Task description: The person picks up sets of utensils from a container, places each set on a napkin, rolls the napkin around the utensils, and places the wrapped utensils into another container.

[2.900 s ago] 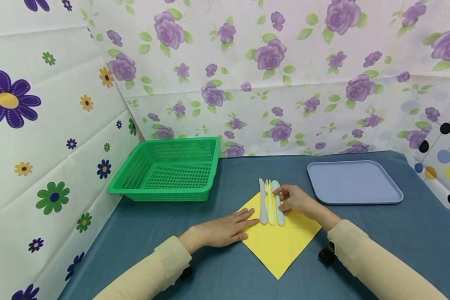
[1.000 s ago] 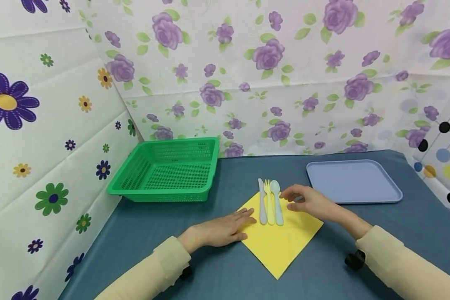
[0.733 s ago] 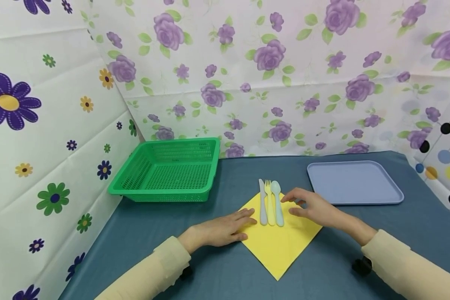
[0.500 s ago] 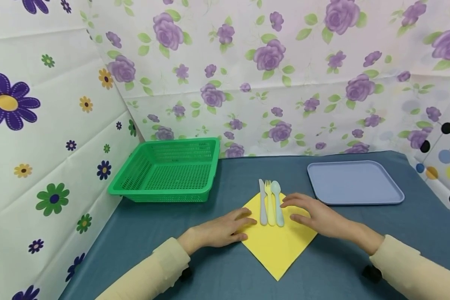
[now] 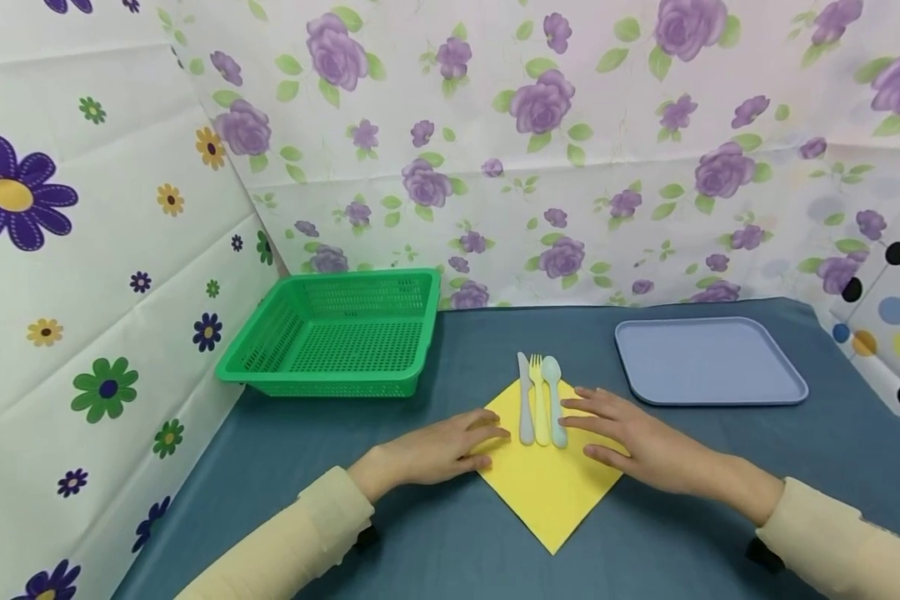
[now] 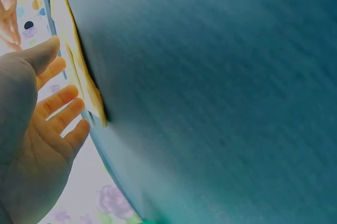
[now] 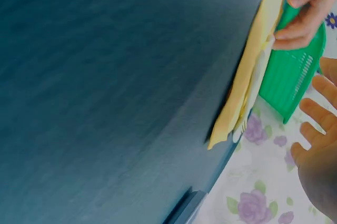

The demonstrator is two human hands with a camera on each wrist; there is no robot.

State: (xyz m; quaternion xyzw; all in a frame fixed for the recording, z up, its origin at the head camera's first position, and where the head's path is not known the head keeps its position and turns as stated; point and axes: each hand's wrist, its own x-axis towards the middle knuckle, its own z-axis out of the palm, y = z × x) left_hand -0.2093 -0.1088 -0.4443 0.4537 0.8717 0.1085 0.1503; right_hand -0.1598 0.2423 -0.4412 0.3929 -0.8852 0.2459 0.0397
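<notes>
A yellow napkin (image 5: 551, 500) lies diamond-wise on the blue cloth, one corner toward me. Side by side on it, heads past the far corner, are a pale grey-purple knife (image 5: 525, 408), a yellow fork (image 5: 541, 408) and a pale mint spoon (image 5: 555, 404). My left hand (image 5: 438, 448) is over the napkin's left corner, fingers spread and slightly bent, holding nothing. Over the right corner is my right hand (image 5: 637, 437), likewise loose and bare, its fingertips right by the spoon handle. In the right wrist view the napkin (image 7: 247, 77) appears edge-on, left of both hands.
At the back left stands a green perforated basket (image 5: 352, 346) with nothing in it. A flat blue-grey tray (image 5: 708, 362) lies at the back right. Flowered cloths (image 5: 465, 125) hang behind and to the left; a dotted one (image 5: 892, 325) hangs at the right.
My right hand has let go of the spoon and moved right and toward me, its fingers spreading. The left hand's fingers, earlier flat on the napkin, are more bent. The cutlery stays put.
</notes>
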